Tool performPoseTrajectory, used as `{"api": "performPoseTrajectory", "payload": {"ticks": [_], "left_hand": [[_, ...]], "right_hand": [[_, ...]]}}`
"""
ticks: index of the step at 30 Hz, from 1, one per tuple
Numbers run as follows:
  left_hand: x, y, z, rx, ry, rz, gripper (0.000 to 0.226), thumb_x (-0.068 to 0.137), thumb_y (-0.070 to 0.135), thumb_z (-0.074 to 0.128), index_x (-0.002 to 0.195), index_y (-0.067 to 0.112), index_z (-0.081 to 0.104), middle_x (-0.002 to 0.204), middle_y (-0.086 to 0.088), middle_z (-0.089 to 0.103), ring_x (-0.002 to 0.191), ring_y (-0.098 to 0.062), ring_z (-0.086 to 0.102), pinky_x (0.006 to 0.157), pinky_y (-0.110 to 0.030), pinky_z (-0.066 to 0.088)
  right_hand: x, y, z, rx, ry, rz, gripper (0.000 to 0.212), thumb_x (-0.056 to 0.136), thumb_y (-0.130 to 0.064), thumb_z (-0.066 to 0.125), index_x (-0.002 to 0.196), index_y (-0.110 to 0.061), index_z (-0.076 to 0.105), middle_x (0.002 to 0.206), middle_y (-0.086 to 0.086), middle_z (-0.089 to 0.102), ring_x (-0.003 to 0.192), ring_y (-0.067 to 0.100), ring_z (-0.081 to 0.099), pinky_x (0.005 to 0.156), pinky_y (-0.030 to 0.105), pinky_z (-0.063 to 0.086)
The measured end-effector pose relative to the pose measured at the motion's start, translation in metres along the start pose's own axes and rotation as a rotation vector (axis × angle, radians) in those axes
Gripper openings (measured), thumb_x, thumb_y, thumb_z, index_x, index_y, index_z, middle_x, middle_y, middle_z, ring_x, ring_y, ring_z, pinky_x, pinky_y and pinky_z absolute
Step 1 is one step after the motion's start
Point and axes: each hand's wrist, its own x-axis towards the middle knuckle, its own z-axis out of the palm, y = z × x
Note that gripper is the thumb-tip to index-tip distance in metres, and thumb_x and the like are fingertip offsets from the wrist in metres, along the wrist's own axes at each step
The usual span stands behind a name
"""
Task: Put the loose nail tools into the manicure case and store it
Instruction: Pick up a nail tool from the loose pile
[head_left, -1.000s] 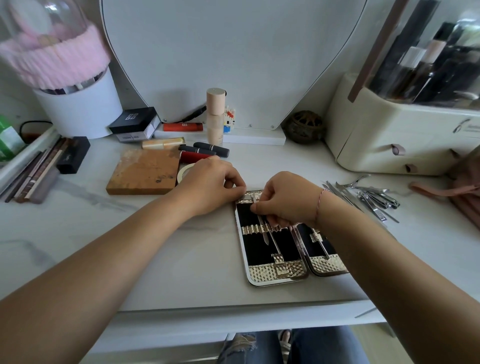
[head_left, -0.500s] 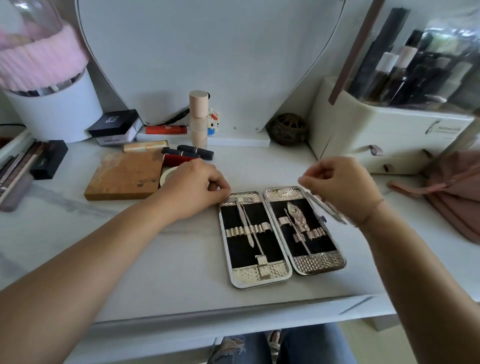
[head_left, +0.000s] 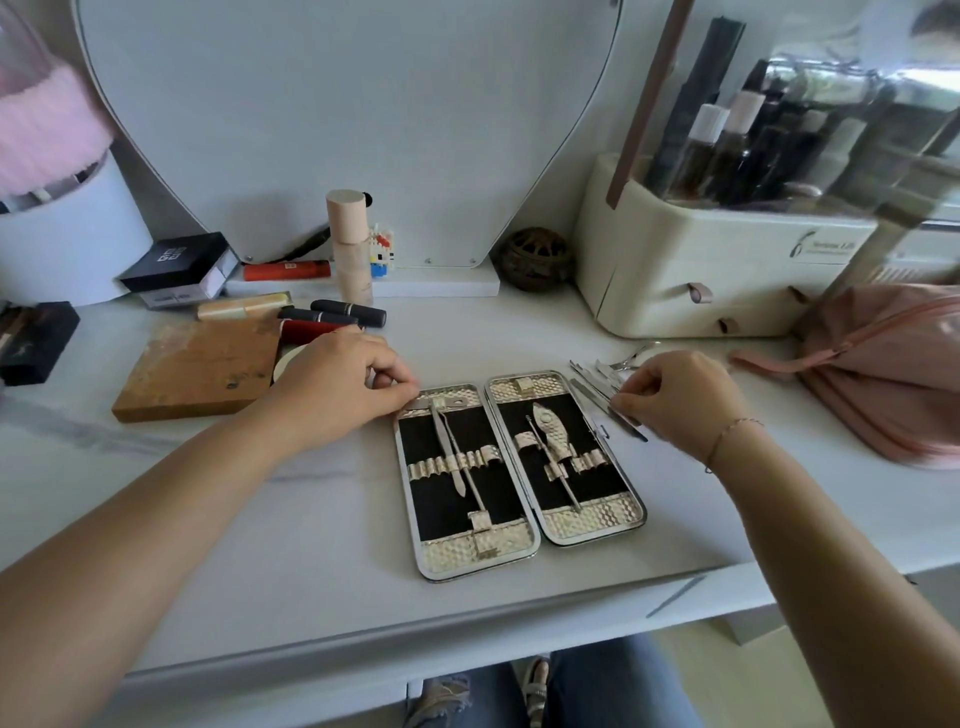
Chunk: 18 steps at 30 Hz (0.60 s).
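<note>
The manicure case (head_left: 457, 556) lies open flat on the counter (head_left: 311, 519), both halves face up, with a pusher (head_left: 447, 441) strapped in the left half and a fish-shaped clipper (head_left: 550, 431) in the right. My left hand (head_left: 337, 384) has its fingers curled, and it grips the case's far left corner to pin it down. My right hand (head_left: 675, 400) is just beside the case's right edge, with fingertips pinching a slim flat tool (head_left: 589, 394) at the near edge of the loose nail tools (head_left: 597, 375).

These tools look like thin polished steel: light, rigid, slick, and lying nearly flush with the counter. I judge a top-down grab would skate off, so I'd tip one end up and pinch across the flat faces near the middle, staying clear of points and cutting edges. The pile is tangled, so lifting one piece may drag its neighbours.

The elastic loops (head_left: 452, 462) look soft and tight. Each tool probably has to be fed in lengthwise, handle end steered and tip leading, while the left hand stops the case sliding on the smooth top.

The case itself seems a stiff metal-rimmed shell, light and hinged down the centre. For closing, I'd take the outer long rims, not the lining.
</note>
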Motion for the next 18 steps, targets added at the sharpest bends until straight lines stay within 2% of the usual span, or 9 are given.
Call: {"api": "performPoseTrajectory", "payload": {"ticks": [3,5,8,11,13,16,18], "left_hand": [[0.001,-0.001,0.000,0.000,-0.005,0.010,0.001,0.076,0.027,0.073,0.076,0.028,0.073,0.064,0.009,0.060,0.077,-0.003,0.048,0.062,-0.015,0.035],[0.001,-0.002,0.001,-0.007,-0.007,0.007,0.002,0.075,0.027,0.073,0.076,0.029,0.073,0.063,0.008,0.060,0.077,-0.004,0.048,0.064,-0.018,0.036],[0.001,-0.003,0.001,-0.019,0.002,0.008,0.004,0.075,0.027,0.074,0.073,0.031,0.072,0.074,0.009,0.060,0.078,-0.006,0.047,0.065,-0.022,0.038],[0.002,-0.002,0.001,-0.014,0.003,0.010,0.004,0.075,0.027,0.074,0.074,0.030,0.073,0.062,0.008,0.058,0.076,-0.007,0.048,0.063,-0.021,0.037],[0.001,-0.002,0.001,-0.009,-0.001,0.014,0.002,0.076,0.027,0.073,0.076,0.029,0.073,0.064,0.010,0.059,0.077,-0.007,0.048,0.063,-0.021,0.037],[0.001,-0.001,0.000,-0.013,-0.006,0.010,0.002,0.076,0.028,0.073,0.077,0.030,0.072,0.066,0.011,0.059,0.077,-0.005,0.048,0.064,-0.023,0.038],[0.001,-0.001,0.000,-0.004,-0.011,0.001,0.003,0.076,0.030,0.073,0.079,0.029,0.073,0.067,0.012,0.059,0.076,-0.003,0.048,0.065,-0.025,0.039]], "right_hand": [[0.004,-0.003,-0.002,-0.063,-0.026,-0.001,0.017,0.072,-0.017,0.066,0.059,-0.009,0.070,0.063,0.011,0.066,0.067,0.027,0.061,0.058,0.029,0.047],[0.006,-0.003,-0.001,-0.078,-0.034,0.010,0.017,0.070,-0.016,0.064,0.056,-0.007,0.068,0.064,0.016,0.067,0.066,0.028,0.060,0.057,0.029,0.047],[0.006,-0.003,-0.002,-0.060,-0.041,0.001,0.024,0.072,-0.016,0.063,0.048,-0.012,0.064,0.054,0.011,0.062,0.064,0.025,0.058,0.060,0.031,0.048],[0.007,0.000,-0.003,0.003,-0.028,-0.020,0.021,0.077,-0.017,0.063,0.057,-0.010,0.067,0.058,0.009,0.064,0.065,0.024,0.057,0.061,0.030,0.044],[0.007,0.002,-0.003,0.130,-0.056,-0.011,0.014,0.079,-0.016,0.065,0.069,-0.007,0.068,0.062,0.007,0.066,0.062,0.021,0.057,0.061,0.029,0.045],[0.001,-0.010,-0.006,0.567,-0.238,0.002,0.003,0.081,-0.003,0.066,0.081,-0.005,0.064,0.061,0.007,0.066,0.047,0.012,0.053,0.047,0.020,0.044],[-0.004,-0.028,-0.006,0.781,-0.381,-0.008,0.011,0.082,0.003,0.063,0.090,-0.004,0.062,0.062,0.007,0.066,0.042,0.007,0.052,0.042,0.015,0.042]]}}
